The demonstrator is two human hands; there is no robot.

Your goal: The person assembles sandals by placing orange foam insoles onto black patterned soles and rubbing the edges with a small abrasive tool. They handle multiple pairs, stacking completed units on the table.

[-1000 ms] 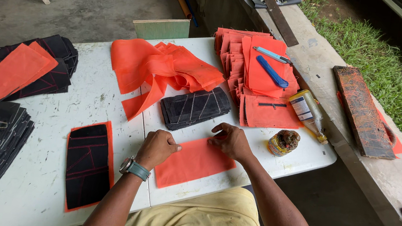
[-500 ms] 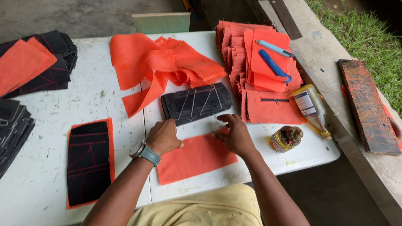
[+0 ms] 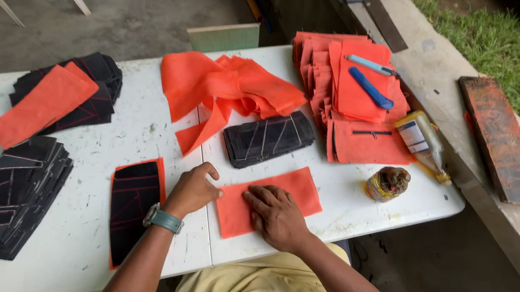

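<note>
A white folding table (image 3: pixel 146 135) stands on a grey concrete floor, with a concrete ledge and some grass at the right side. At the far left of the table lies a pile of black pieces (image 3: pixel 10 195), and behind it another black pile with one orange sheet (image 3: pixel 41 105) on top. Nearer the middle, a black piece on orange backing (image 3: pixel 133 204) lies flat, just beside the left hand (image 3: pixel 192 190). This hand wears a wristwatch (image 3: pixel 164 220); its fingers are curled loosely and hold nothing, and the fingertips touch the left edge of the orange rectangle (image 3: pixel 287 196). The rectangle lies flat near the front edge of the table. The right hand (image 3: pixel 275 214) rests on it with the fingers stretched out and pressed flat, gripping nothing. Behind the hands are a heap of loose orange fabric (image 3: pixel 227 89) and a small black stack (image 3: pixel 267 138). Further right is a stack of orange sheets (image 3: pixel 343 78) with a blue tool (image 3: pixel 370 88) and a pen (image 3: pixel 369 64) on it, then a bottle (image 3: pixel 422 142) and a small round tin (image 3: pixel 386 183).
</note>
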